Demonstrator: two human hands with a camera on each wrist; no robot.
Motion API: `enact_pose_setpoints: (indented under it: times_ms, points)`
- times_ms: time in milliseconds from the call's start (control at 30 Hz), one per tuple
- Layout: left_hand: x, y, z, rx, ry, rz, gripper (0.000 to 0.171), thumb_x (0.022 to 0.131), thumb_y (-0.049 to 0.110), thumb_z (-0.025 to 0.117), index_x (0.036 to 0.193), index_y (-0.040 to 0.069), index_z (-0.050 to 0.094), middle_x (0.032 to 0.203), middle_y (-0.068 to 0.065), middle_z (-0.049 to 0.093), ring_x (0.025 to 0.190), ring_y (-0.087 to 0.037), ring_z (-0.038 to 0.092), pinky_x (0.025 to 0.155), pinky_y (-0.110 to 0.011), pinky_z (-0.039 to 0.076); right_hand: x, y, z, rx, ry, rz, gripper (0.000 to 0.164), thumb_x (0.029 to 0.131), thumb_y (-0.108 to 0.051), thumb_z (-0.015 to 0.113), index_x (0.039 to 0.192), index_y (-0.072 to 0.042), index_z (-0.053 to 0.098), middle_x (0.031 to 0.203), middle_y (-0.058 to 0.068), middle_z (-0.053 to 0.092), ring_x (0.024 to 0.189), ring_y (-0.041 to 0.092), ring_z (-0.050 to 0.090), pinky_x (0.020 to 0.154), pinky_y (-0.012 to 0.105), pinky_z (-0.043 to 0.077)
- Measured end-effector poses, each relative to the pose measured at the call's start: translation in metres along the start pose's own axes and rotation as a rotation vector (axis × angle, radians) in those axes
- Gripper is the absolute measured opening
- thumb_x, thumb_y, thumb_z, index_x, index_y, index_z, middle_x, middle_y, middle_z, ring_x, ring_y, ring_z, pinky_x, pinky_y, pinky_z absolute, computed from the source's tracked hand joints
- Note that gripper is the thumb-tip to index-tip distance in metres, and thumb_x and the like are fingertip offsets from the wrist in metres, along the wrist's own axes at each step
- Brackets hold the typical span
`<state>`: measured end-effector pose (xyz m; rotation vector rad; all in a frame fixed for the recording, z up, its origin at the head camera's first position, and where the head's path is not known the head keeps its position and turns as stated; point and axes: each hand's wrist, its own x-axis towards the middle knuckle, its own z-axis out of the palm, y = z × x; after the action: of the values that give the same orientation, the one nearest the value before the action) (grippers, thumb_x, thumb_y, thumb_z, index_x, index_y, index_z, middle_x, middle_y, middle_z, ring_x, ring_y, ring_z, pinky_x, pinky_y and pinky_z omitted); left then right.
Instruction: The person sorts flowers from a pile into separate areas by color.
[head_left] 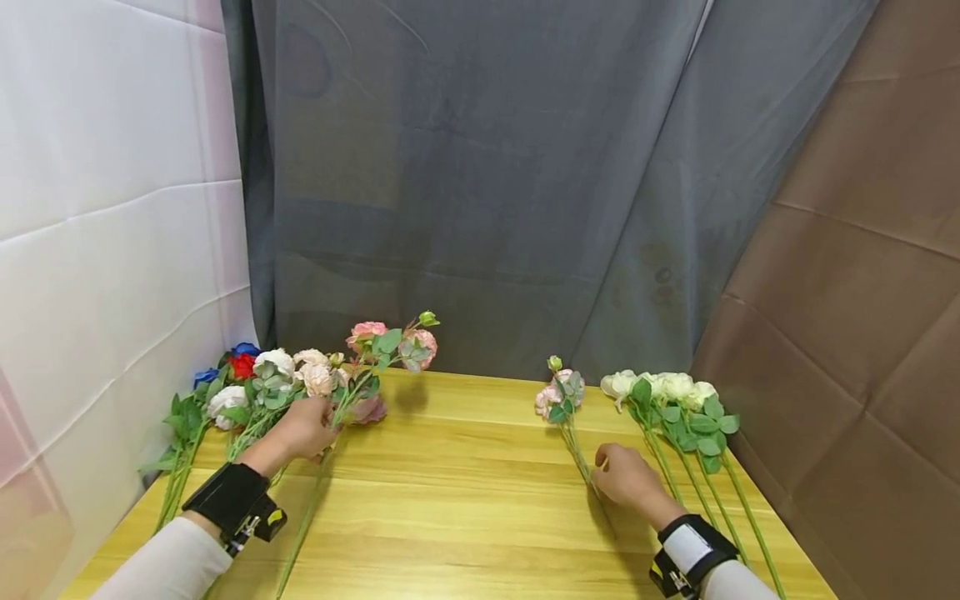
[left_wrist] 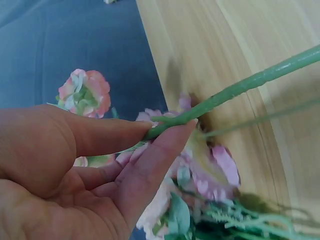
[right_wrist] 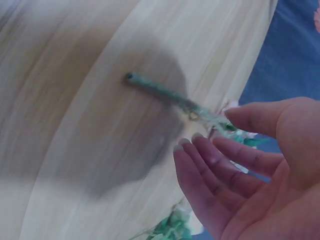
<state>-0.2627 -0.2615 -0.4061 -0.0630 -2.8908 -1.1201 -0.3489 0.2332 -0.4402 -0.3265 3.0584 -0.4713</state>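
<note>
My left hand (head_left: 307, 427) pinches a green stem (left_wrist: 235, 90) between thumb and fingertips. That stem belongs to a pink flower spray (head_left: 418, 346) with two blooms and a green bud, raised over the pile at left. A pale pink flower spray (head_left: 561, 396) lies on the table at right, its stem (right_wrist: 155, 90) pointing toward the near edge. Beside this stem is my right hand (head_left: 626, 477), thumb and fingers apart and loosely bent. Whether a fingertip touches the stem I cannot tell. Below the left hand lies a mauve flower (left_wrist: 215, 172).
Blue, red (head_left: 242, 367), white and peach (head_left: 315, 377) flowers are heaped at the table's left. Several cream-white flowers (head_left: 675, 390) lie at the right with long stems toward me. A grey curtain (head_left: 480, 183) hangs behind the wooden table (head_left: 450, 517); cloth walls flank it.
</note>
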Motion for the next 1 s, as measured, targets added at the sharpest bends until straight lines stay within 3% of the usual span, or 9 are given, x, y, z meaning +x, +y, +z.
enact_pose_setpoints:
  times_ms: [167, 300, 467, 600, 733, 867, 1000]
  points:
    - [-0.002, 0.012, 0.011, -0.095, -0.027, -0.055, 0.022, 0.081, -0.014, 0.056, 0.082, 0.003, 0.043, 0.067, -0.003, 0.035, 0.055, -0.016, 0.043, 0.052, -0.033, 0.055, -0.004, -0.018, -0.001, -0.019, 0.074, -0.032, 0.019, 0.094, -0.017, 0.068, 0.108, -0.004, 0.067, 0.085, 0.004, 0.062, 0.071, 0.019, 0.057, 0.055, 0.037, 0.045]
    - [0.001, 0.021, 0.021, -0.119, -0.001, -0.03, 0.023, 0.083, -0.014, 0.058, 0.08, 0.004, 0.043, 0.07, -0.004, 0.038, 0.061, -0.019, 0.051, 0.056, -0.036, 0.059, -0.009, -0.04, 0.002, 0.025, 0.106, -0.056, 0.02, 0.092, -0.014, 0.067, 0.11, -0.004, 0.068, 0.079, 0.001, 0.057, 0.065, 0.017, 0.052, 0.053, 0.035, 0.04]
    - [0.011, 0.037, 0.037, -0.135, 0.025, 0.009, 0.018, 0.088, -0.01, 0.062, 0.085, 0.001, 0.048, 0.075, -0.008, 0.045, 0.066, -0.021, 0.055, 0.056, -0.034, 0.058, -0.013, -0.063, 0.008, 0.125, 0.098, -0.133, 0.017, 0.089, -0.009, 0.071, 0.104, -0.002, 0.069, 0.083, 0.004, 0.064, 0.071, 0.017, 0.059, 0.057, 0.036, 0.047]
    - [0.018, 0.055, 0.05, -0.226, 0.041, 0.04, 0.016, 0.088, -0.012, 0.062, 0.09, -0.002, 0.049, 0.08, -0.01, 0.047, 0.069, -0.022, 0.056, 0.058, -0.035, 0.06, -0.016, -0.08, 0.016, 0.301, 0.016, -0.26, 0.018, 0.089, -0.006, 0.072, 0.105, 0.002, 0.068, 0.087, 0.009, 0.068, 0.074, 0.02, 0.065, 0.059, 0.034, 0.054]
    - [0.025, 0.072, 0.066, -0.286, 0.065, 0.068, 0.018, 0.085, -0.014, 0.061, 0.09, -0.002, 0.049, 0.082, -0.01, 0.048, 0.071, -0.022, 0.058, 0.059, -0.036, 0.061, -0.02, -0.101, 0.024, 0.465, -0.129, -0.366, 0.028, 0.094, -0.008, 0.071, 0.116, 0.007, 0.064, 0.095, 0.011, 0.069, 0.079, 0.023, 0.069, 0.061, 0.032, 0.057]
    - [0.029, 0.09, 0.082, -0.33, 0.059, 0.094, 0.018, 0.088, -0.013, 0.064, 0.094, -0.004, 0.049, 0.082, -0.009, 0.048, 0.071, -0.021, 0.058, 0.061, -0.037, 0.062, -0.025, -0.123, 0.032, 0.611, -0.251, -0.397, 0.037, 0.096, -0.009, 0.069, 0.126, 0.01, 0.059, 0.1, 0.012, 0.068, 0.087, 0.033, 0.072, 0.067, 0.038, 0.062]
    - [0.031, 0.106, 0.095, -0.374, 0.049, 0.125, 0.02, 0.091, -0.012, 0.065, 0.097, -0.004, 0.049, 0.08, -0.008, 0.047, 0.067, -0.019, 0.056, 0.059, -0.035, 0.06, -0.03, -0.14, 0.038, 0.726, -0.307, -0.371, 0.041, 0.095, -0.007, 0.07, 0.13, 0.012, 0.056, 0.1, 0.013, 0.068, 0.089, 0.039, 0.073, 0.069, 0.044, 0.063]
